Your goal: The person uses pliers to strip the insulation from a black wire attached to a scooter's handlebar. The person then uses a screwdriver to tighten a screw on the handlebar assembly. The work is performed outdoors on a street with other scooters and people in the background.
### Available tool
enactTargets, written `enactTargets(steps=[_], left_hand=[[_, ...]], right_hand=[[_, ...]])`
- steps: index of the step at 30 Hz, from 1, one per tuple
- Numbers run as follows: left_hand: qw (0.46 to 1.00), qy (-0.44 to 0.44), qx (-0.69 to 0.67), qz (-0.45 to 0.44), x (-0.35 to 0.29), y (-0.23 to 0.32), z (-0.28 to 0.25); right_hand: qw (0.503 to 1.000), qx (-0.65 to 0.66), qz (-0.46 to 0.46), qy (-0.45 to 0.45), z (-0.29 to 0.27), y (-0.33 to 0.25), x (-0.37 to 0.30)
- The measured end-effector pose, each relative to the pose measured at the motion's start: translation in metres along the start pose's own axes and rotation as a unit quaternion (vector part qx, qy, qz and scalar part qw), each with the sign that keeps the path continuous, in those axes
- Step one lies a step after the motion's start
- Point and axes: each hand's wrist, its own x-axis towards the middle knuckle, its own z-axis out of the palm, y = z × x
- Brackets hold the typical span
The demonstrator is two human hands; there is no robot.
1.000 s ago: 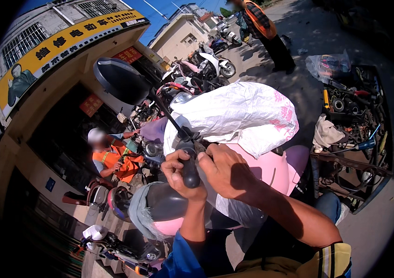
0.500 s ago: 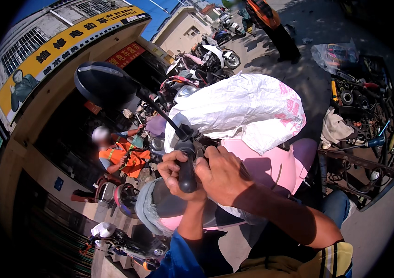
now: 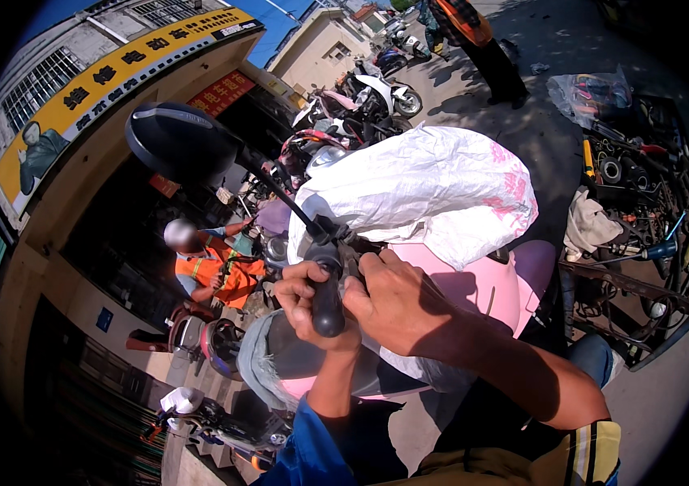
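A black handlebar grip [image 3: 329, 312] of a pink scooter [image 3: 486, 292] points toward me at the middle. My left hand [image 3: 304, 300] is closed round it from the left, fingers bent against the rubber. Close against its right side, my right hand [image 3: 397, 304] has its fingers curled and pressed together; whatever they pinch is hidden behind them. From the handlebar a stalk runs up left to a black mirror [image 3: 178, 146]. A white woven sack [image 3: 417, 190] with pink print covers the scooter's front. Below the hands lies the dark seat [image 3: 283, 352], with a grey cloth [image 3: 257, 360] at its edge.
At the right stands an open tool tray [image 3: 636, 283] full of tools and parts, with a plastic bag [image 3: 591, 93] beside it. A person in an orange vest [image 3: 219, 271] works at the left. Another person [image 3: 486, 53] stands at the back near parked scooters [image 3: 377, 97].
Both hands stay at the grip with nearly the same hold. My view has shifted slightly. The person in the orange vest has moved a little.
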Motion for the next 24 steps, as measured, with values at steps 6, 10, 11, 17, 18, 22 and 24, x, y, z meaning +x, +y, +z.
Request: enactTargets(steps=[6,10,11,17,18,22,24], left_hand=[[0.999,-0.004,-0.051,0.014,-0.001,0.000,0.003],[0.998,-0.012,-0.053,0.029,-0.001,0.000,-0.001],[0.998,-0.012,-0.052,0.034,0.000,0.000,-0.001],[0.999,-0.005,-0.021,0.030,0.000,0.001,0.003],[1.000,-0.002,-0.020,0.024,0.000,0.001,0.005],[0.999,0.003,-0.031,0.036,0.000,0.000,0.008],[0.999,0.005,-0.029,0.027,0.000,0.001,0.007]], right_hand=[[0.988,0.070,0.140,-0.003,0.003,-0.004,0.011],[0.981,0.084,0.173,0.014,0.009,-0.006,0.009],[0.982,0.083,0.167,0.020,0.010,-0.006,0.008],[0.987,0.073,0.136,0.036,0.013,0.003,0.004],[0.988,0.070,0.133,0.041,0.013,0.004,0.002],[0.992,0.054,0.109,0.039,0.010,0.007,0.000],[0.994,0.040,0.101,0.032,0.009,0.007,-0.001]])
